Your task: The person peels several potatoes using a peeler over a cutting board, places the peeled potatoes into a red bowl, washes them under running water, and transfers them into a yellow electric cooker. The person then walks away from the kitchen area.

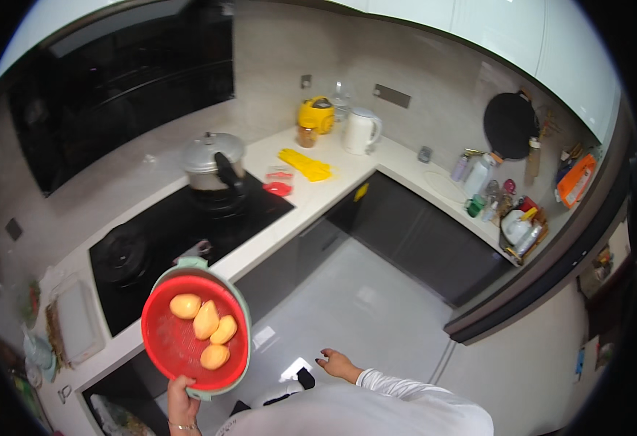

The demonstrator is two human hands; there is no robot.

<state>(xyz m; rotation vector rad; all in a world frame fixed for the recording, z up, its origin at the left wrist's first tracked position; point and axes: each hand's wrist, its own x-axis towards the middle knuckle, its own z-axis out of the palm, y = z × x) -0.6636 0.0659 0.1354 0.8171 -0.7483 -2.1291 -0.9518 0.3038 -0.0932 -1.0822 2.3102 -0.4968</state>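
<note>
My left hand (184,402) grips the near edge of a pale green basin (246,349), with the thumb over the rim. A red plastic colander (160,332) is nested inside the basin. Several peeled yellow potatoes (206,320) lie in the colander, mostly towards its right side. The basin hangs in front of the counter's edge, close to the black cooktop (160,256). Away to the right, my right hand (340,365) is held out over the floor with its fingers apart and nothing in it.
A pressure cooker (212,163) sits on the cooktop's far burner, its black handle towards me. Yellow rubber gloves (306,164), a red-marked packet (279,182) and a white electric kettle (359,131) stand along the counter. Bottles (479,173) crowd the right counter; a white tray (76,321) lies left.
</note>
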